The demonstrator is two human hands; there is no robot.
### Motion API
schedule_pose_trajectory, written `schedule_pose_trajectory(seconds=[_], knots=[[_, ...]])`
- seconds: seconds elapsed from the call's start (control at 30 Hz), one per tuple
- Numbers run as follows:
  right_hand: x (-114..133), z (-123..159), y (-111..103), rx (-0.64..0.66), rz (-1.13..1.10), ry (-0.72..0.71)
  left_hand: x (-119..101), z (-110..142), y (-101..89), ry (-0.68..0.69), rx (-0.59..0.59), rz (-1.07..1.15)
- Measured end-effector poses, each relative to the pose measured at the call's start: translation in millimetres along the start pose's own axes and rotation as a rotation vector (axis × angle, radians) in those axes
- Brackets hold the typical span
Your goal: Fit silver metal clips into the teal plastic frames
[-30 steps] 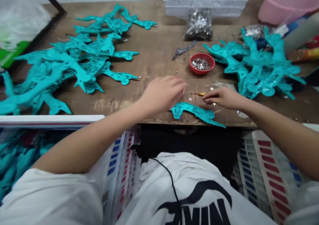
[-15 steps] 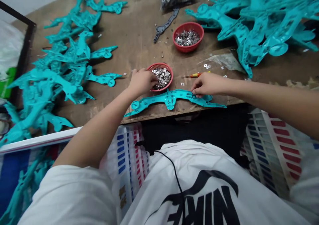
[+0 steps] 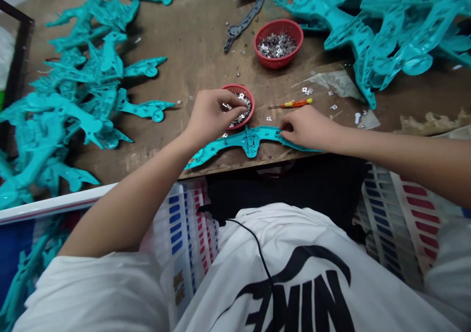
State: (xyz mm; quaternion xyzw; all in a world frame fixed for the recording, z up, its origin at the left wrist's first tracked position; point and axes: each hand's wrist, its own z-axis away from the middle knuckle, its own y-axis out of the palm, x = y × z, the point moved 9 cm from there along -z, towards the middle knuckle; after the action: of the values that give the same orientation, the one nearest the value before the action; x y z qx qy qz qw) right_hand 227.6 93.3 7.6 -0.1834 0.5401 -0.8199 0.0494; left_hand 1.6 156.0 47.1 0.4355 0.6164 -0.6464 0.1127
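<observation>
A long, bow-shaped teal plastic part (image 3: pixel 251 143) lies along the table's front edge, its ribbed inner side up. My right hand (image 3: pixel 307 130) is closed at its right arm, thumb and fingers gripping there and covering a stretch of it. Over the near red basket (image 3: pixel 251 107) of small metal clips (image 3: pixel 239 118), my left hand (image 3: pixel 211 110) has thumb and forefinger drawn together in a pinch. Whatever is between those fingertips is too small to make out. One loose clip (image 3: pixel 224 135) sits by the left arm of the teal part.
A yellow-and-orange screwdriver (image 3: pixel 296 103) lies behind my right hand. Farther back are another red basket (image 3: pixel 278 64) of metal pieces and a dark grey part (image 3: pixel 245 24). Teal parts are heaped at left (image 3: pixel 106 57) and right (image 3: pixel 390 33). Loose clips (image 3: pixel 307 91) are scattered about.
My left fingers have come up from among the clips into a pinch over the basket's near right side. My right hand stays at the teal part's right arm. The view has shifted slightly.
</observation>
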Motion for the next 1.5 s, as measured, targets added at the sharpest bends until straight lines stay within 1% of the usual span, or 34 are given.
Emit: schedule_pose_trajectory(seconds=[0.07, 0.17, 0.27, 0.37, 0.43, 0.47, 0.6, 0.63, 0.7, 0.77, 0.83, 0.93, 1.0, 1.1, 1.3, 1.37, 1.5], knots=[[-1.0, 0.1, 1.3, 0.012, 0.026, -0.021, -4.6, 4.3, 2.5, -0.044, -0.034, 0.134], [4.2, 0.7, 6.3, 0.088, 0.058, -0.140, -1.5, 5.9, 8.6, -0.085, -0.038, 0.264], [2.2, -0.9, 7.9, 0.109, 0.087, -0.188, 6.4, 2.9, 14.9, -0.091, -0.008, 0.284], [-4.6, -4.8, 8.8, 0.097, 0.098, -0.202, 7.2, 1.7, 22.5, -0.047, 0.045, 0.220], [-8.7, -6.9, 9.5, 0.091, 0.089, -0.220, 0.3, 4.9, 32.1, 0.023, 0.124, 0.154], [-10.6, -7.7, 9.4, 0.090, 0.084, -0.225, -5.7, 8.4, 39.1, 0.077, 0.187, 0.115], [-13.8, -8.2, 5.2, 0.104, 0.066, -0.204, -33.6, 37.1, 75.7, 0.370, 0.526, -0.078], [-12.7, -7.5, 4.1, 0.118, 0.068, -0.197, -36.6, 44.0, 82.7, 0.413, 0.588, -0.127], [-9.0, -5.5, 2.3, 0.150, 0.081, -0.184, -37.5, 50.9, 91.0, 0.433, 0.650, -0.196], [-5.2, -3.7, 1.0, 0.163, 0.108, -0.178, -36.1, 50.8, 93.6, 0.412, 0.661, -0.227], [-1.3, -2.8, 1.8, 0.157, 0.160, -0.202, -35.1, 47.7, 93.2, 0.387, 0.652, -0.223], [5.2, -1.5, 4.5, 0.110, 0.248, -0.307, -33.7, 42.6, 91.0, 0.357, 0.629, -0.194], [6.7, -0.9, 4.5, 0.073, 0.261, -0.352, -32.2, 40.7, 90.3, 0.342, 0.621, -0.174], [4.2, -1.1, 4.5, 0.091, 0.246, -0.327, -29.7, 39.7, 90.6, 0.330, 0.620, -0.156], [3.4, 0.0, 0.0, 0.167, 0.310, -0.203, -30.6, 40.8, 92.4, 0.350, 0.625, -0.140], [9.2, 2.9, -1.1, 0.183, 0.338, -0.217, -31.6, 41.1, 92.6, 0.353, 0.624, -0.137], [23.1, 10.8, 1.3, 0.220, 0.417, -0.297, -31.5, 40.4, 91.4, 0.347, 0.622, -0.144]])
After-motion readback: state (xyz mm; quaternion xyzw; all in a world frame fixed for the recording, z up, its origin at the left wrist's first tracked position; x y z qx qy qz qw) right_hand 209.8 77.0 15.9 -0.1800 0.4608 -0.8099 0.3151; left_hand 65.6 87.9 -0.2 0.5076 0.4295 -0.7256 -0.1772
